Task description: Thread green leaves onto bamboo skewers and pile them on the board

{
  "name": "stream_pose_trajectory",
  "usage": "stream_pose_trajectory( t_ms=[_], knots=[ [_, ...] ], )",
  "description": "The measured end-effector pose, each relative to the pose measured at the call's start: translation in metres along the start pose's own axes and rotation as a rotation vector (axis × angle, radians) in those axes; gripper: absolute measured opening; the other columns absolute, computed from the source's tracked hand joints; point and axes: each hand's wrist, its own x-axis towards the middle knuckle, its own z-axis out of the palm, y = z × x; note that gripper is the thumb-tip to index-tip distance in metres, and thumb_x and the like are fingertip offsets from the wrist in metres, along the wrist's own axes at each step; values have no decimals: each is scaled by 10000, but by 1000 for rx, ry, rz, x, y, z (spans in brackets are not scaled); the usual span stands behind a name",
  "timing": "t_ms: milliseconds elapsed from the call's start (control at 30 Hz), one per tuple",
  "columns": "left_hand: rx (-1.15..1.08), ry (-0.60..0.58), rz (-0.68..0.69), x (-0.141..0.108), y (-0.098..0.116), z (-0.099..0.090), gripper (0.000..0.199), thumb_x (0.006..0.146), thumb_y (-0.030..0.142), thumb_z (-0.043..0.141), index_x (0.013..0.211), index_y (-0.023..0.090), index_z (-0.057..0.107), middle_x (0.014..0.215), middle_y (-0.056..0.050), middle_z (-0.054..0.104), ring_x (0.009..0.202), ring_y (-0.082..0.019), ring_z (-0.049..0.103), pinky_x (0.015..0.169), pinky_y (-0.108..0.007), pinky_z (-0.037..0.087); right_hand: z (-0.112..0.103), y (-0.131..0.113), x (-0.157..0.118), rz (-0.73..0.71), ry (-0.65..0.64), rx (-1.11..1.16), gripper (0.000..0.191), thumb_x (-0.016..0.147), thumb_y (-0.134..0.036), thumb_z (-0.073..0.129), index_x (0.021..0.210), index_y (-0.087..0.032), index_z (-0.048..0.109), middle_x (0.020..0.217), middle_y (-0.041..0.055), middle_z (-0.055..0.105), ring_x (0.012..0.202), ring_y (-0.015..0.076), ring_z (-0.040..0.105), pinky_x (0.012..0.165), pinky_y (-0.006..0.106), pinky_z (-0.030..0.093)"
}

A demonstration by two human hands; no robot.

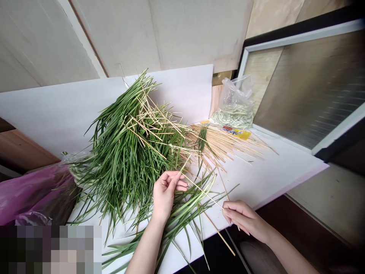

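My left hand (168,190) is closed in a pinch on the pale end of a chive stalk (186,163), above the front of the table. Between my two hands runs a thin bamboo skewer (203,192), its far end at my left fingertips. My right hand (242,217), on the right, has its fingers closed on the skewer's near end. Whether the tip pierces the stalk is too small to tell. Loose chives (182,207) lie below my hands. Behind them rises a big heap of chives (125,152), with several skewers across its top.
A spread of bamboo skewers (222,142) lies at the right back of the white table (270,175). Beyond it stands a clear plastic bag (235,110) of pale green pieces. A purple plastic bag (31,190) sits at left. A framed glass panel (308,87) borders the right side.
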Motion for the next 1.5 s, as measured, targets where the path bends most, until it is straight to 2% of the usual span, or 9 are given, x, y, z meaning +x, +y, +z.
stream_pose_trajectory(
  t_ms=[133, 300, 1167, 1500],
  knots=[
    [-103, -19, -68, 1, 1, 0, 324, 787, 379, 812, 908, 106, 686, 827, -54, 735, 608, -115, 694, 574, -222, 607, 0, -1, 0, 13, 1, -7, 528, 1012, -621, 478, 694, -200, 476, 493, -96, 320, 362, 73, 282, 382, 214, 165],
    [-121, -35, -94, 1, 3, 1, 326, 783, 378, 813, 887, 104, 670, 760, -37, 715, 548, -105, 664, 527, -213, 579, 0, -4, 0, 16, 3, -22, 537, 1010, -634, 468, 689, -204, 470, 485, -98, 305, 361, 77, 281, 379, 217, 159],
    [-64, -34, -63, -1, 4, 1, 294, 795, 370, 798, 891, 114, 690, 752, -40, 726, 543, -116, 671, 524, -227, 579, 1, -3, -1, 14, 8, -11, 537, 1006, -644, 465, 688, -212, 474, 437, -111, 264, 348, 86, 267, 373, 212, 178],
    [59, -12, 27, -2, 4, 2, 288, 826, 396, 766, 847, 116, 702, 727, -47, 723, 537, -125, 662, 538, -239, 584, 0, -2, -1, 12, 12, -34, 524, 1012, -621, 456, 687, -210, 469, 440, -109, 278, 351, 85, 286, 381, 210, 190]
  ],
)
